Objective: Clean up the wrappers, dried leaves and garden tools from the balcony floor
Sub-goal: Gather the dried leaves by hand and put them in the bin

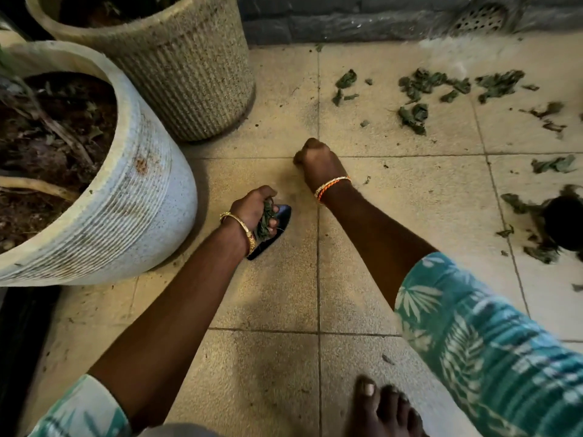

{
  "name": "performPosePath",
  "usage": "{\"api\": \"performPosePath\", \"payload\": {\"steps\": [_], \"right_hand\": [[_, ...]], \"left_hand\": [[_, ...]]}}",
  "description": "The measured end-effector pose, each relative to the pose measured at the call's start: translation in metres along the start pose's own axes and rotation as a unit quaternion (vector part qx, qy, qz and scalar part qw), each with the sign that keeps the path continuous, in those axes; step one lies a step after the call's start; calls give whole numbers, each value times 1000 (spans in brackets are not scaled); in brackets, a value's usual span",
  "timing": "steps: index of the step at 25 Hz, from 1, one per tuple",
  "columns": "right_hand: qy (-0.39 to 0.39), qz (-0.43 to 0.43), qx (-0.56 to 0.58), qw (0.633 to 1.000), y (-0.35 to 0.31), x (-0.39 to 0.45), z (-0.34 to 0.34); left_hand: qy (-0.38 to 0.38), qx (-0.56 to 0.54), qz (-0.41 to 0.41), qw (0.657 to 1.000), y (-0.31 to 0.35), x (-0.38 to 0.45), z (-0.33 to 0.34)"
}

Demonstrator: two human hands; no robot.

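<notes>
My left hand grips a bunch of dried green leaves together with a dark blue shiny wrapper that sticks out below the fist, just above the tiled floor. My right hand is lowered to the floor a little further ahead, its fingers curled under into a fist. Nothing shows in it from this side. Dried leaves lie scattered over the tiles to the right of that hand, with more of them further right. A dark, blurred round thing sits among leaves at the right edge.
Two ribbed pots with soil stand at the left, a pale one close to my left hand and a beige one behind it. A grey wall with a drain grate closes the far side. My bare foot is at the bottom.
</notes>
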State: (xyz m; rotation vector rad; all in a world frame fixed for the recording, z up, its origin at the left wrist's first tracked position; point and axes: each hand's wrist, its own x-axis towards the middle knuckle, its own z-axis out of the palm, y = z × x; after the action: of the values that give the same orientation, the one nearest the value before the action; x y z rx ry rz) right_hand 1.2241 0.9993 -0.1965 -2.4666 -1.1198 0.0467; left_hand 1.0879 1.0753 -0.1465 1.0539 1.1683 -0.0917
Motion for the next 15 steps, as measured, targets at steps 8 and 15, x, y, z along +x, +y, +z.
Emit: {"api": "performPosePath", "payload": {"steps": [8, 15], "right_hand": [[80, 293, 541, 784, 8, -140, -88], [224, 364, 369, 825, 16, -227, -172]], "left_hand": [[-52, 65, 26, 996, -33, -40, 92], [-195, 259, 91, 942, -44, -136, 178]]}}
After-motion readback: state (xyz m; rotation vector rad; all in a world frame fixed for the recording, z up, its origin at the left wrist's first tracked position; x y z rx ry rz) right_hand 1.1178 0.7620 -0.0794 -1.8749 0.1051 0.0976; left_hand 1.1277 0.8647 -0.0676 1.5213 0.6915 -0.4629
